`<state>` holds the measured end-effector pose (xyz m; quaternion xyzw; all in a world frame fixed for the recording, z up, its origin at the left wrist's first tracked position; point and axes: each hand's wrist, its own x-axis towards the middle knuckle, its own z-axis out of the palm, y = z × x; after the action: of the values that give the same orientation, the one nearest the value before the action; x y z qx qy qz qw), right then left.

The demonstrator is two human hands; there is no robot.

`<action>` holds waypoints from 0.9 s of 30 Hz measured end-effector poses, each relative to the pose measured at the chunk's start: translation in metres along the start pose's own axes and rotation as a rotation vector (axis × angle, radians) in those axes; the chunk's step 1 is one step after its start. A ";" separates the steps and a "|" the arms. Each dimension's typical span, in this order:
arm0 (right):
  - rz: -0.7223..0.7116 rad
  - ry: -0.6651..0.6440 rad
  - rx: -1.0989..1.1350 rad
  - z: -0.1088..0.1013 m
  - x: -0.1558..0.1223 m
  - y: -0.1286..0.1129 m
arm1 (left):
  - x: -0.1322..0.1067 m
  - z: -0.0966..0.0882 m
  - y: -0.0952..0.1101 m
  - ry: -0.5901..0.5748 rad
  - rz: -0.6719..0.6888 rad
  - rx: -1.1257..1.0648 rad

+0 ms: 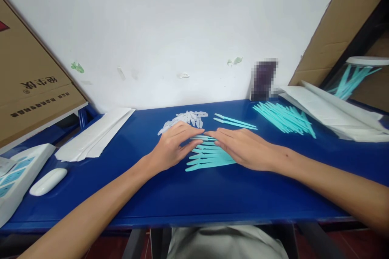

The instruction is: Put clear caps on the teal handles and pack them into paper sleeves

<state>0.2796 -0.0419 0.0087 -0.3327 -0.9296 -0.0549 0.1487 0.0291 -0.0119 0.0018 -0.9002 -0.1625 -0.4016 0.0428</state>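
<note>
Both hands meet over the middle of the blue table. My left hand [174,145] is closed in a pinch on the left end of a slim teal eyebrow razor [202,138]. Farther right along that same razor, my right hand [243,145] grips it between thumb and fingers. Its tip is partly hidden by the left fingers, so I cannot tell if a cap covers it. Just below lies a row of several teal razors [209,161], their right ends hidden under my right hand. Behind my left hand is a heap of translucent caps [190,118].
Two razors [235,122] lie behind my right hand. A pile of teal sticks [284,118] sits to the right, near white paper sheets [331,113] and a jar [352,81]. On the left are white sheets [94,135], a white oval case [48,181] and a cardboard box [39,68].
</note>
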 end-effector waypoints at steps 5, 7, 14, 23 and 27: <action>-0.013 0.044 0.025 0.001 -0.001 0.002 | 0.002 -0.006 0.002 -0.158 -0.132 0.210; -0.003 0.067 0.029 0.001 0.000 0.002 | 0.003 -0.006 0.005 -0.216 -0.171 0.266; 0.133 0.028 -0.137 -0.002 0.002 -0.003 | 0.003 -0.002 0.012 -0.240 -0.279 0.188; 0.126 -0.082 -0.303 0.000 0.003 -0.014 | 0.000 0.004 0.020 -0.266 -0.391 0.006; 0.135 -0.032 -0.237 0.002 0.006 -0.008 | 0.004 0.006 0.009 -0.297 -0.390 0.033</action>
<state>0.2698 -0.0445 0.0087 -0.4108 -0.8942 -0.1491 0.0968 0.0383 -0.0183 0.0012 -0.9003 -0.3441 -0.2627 -0.0450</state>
